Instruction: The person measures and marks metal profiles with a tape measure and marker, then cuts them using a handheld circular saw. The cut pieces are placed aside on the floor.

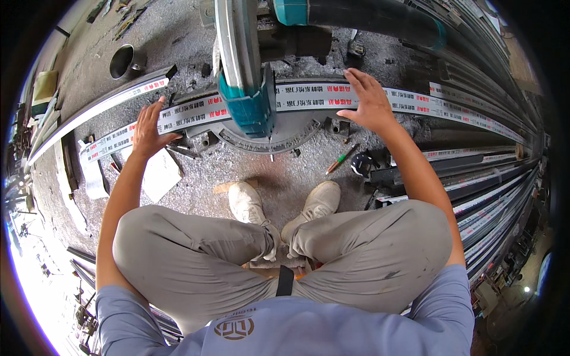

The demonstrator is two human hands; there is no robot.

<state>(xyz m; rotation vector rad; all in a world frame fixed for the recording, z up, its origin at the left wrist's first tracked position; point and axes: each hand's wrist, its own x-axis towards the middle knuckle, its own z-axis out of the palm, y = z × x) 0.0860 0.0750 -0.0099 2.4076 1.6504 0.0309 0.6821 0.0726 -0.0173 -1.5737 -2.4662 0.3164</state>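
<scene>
A long metal profile, covered in printed white film, lies crosswise on the base of a miter saw with a teal guard. The saw head stands over the profile's middle and hides part of it. My left hand is at the profile left of the saw, thumb apart from the outstretched fingers. Right of the saw, my right hand spans the profile's width, thumb by the near edge and fingers by the far edge. Both hands look open; whether they press on the profile I cannot tell.
Another white profile lies at the left, near a metal cup. Many long profiles are stacked at the right. A green-handled tool and white paper lie on the floor, which is strewn with metal chips.
</scene>
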